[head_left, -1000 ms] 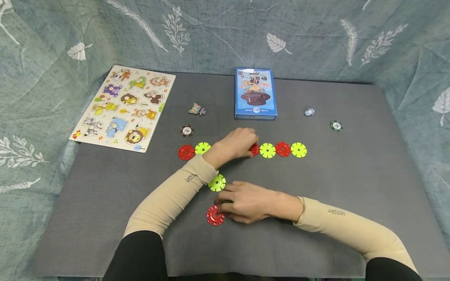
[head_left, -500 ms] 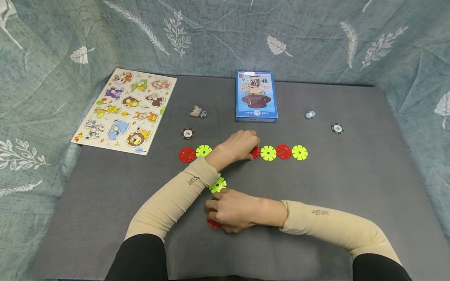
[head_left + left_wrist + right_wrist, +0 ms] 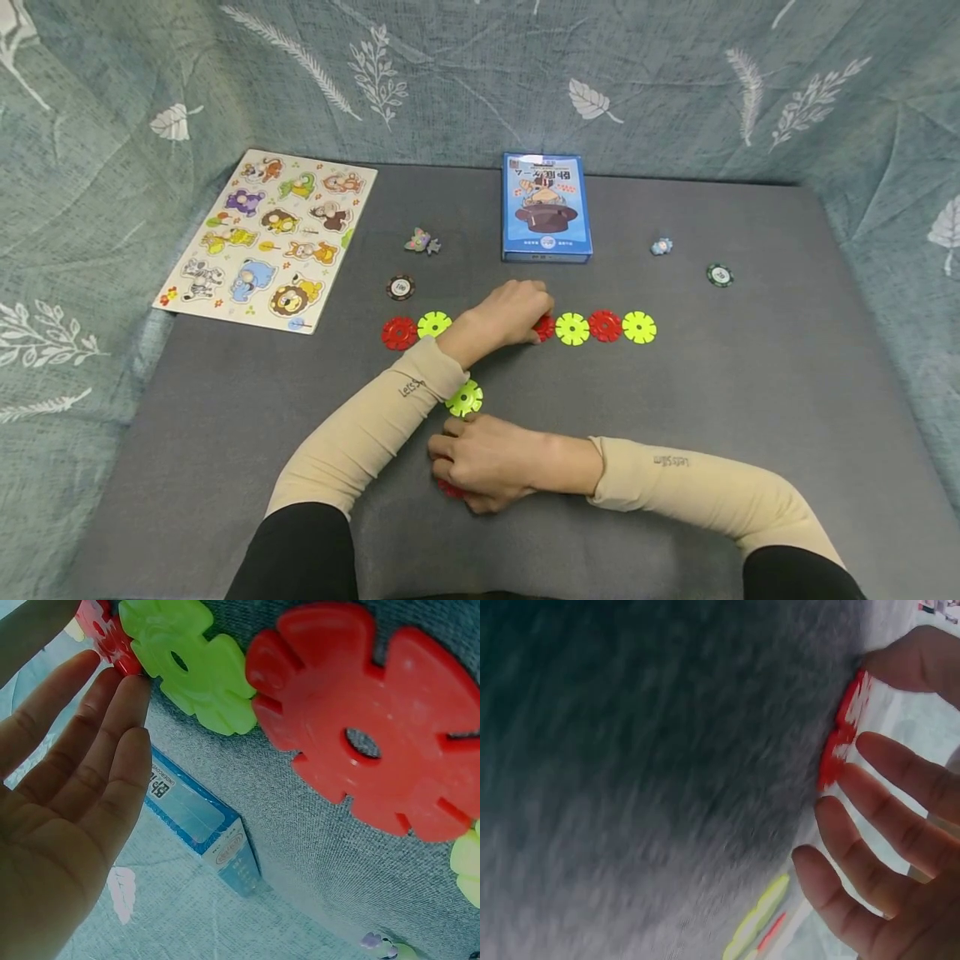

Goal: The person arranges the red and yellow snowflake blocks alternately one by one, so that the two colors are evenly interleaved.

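In the head view my left hand (image 3: 504,312) bends over a red slotted plastic disc (image 3: 544,330) in a row of red and yellow-green ones. Thumb and fingers lie at opposite edges of it; the left wrist view shows the fingertips at its rim (image 3: 112,641). Part of the row is hidden under this hand and forearm. Nearer the front edge, my right hand (image 3: 483,461) grips another red disc (image 3: 451,489), mostly covered. The right wrist view shows this red disc (image 3: 844,735) between thumb and forefinger. A yellow-green disc (image 3: 464,398) lies just beyond the right hand.
Behind the row stands a blue game box (image 3: 547,208). An animal puzzle board (image 3: 266,242) lies at the back left. Poker chips (image 3: 401,287) and small figurines (image 3: 422,242) lie around, with a green-edged chip (image 3: 719,275) at the right. A patterned cloth (image 3: 465,75) hangs behind.
My right hand has moved left and slightly toward the front edge, covering the red disc that showed beside it. The left hand stays on its red disc. The head view has tilted slightly.
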`<state>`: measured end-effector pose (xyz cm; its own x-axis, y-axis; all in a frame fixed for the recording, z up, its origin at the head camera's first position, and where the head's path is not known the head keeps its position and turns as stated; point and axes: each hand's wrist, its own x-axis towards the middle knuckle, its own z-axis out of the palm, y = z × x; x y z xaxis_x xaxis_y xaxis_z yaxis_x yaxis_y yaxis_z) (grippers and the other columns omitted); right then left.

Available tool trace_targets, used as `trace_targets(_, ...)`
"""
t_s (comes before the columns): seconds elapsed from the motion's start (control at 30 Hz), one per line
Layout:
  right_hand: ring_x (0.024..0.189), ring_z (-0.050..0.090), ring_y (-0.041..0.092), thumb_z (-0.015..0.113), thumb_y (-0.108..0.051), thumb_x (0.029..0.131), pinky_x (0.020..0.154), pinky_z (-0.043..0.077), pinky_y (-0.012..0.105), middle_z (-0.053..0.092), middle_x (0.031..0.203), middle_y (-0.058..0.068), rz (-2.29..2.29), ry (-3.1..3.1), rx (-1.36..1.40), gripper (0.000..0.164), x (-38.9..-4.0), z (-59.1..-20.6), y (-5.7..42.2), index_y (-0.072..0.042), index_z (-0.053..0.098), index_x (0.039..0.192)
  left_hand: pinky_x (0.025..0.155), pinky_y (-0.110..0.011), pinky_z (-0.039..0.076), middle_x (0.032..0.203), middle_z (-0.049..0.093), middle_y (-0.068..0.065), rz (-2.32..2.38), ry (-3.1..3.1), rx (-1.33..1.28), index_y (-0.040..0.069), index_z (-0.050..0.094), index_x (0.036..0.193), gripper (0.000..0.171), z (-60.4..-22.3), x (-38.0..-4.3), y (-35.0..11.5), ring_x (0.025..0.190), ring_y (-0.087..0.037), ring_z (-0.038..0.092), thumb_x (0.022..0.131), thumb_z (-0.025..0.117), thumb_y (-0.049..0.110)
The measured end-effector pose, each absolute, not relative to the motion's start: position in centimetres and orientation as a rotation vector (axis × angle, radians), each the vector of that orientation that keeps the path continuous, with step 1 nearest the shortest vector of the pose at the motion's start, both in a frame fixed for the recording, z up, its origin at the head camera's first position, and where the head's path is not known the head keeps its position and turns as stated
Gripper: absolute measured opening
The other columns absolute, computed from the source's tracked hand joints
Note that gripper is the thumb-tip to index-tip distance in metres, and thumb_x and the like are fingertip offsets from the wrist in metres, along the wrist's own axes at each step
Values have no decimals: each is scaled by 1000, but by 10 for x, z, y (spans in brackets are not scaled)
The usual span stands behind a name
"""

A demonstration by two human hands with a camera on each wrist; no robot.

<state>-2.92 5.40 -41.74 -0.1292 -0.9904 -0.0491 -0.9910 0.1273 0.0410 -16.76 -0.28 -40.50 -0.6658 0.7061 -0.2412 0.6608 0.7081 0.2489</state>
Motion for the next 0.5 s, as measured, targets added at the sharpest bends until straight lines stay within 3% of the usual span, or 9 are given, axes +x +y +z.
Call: trace_targets(0.5, 72, 54, 12, 67, -36, 74, 62, 46, 24, 60, 92, -6, 76, 2340, -2065, 25, -24, -418, 50, -22, 63, 94, 84, -36, 50, 104, 64, -7, 212, 2594, 1067, 8, 70, 108, 31, -404, -167, -4, 91, -20, 60, 83, 77, 26)
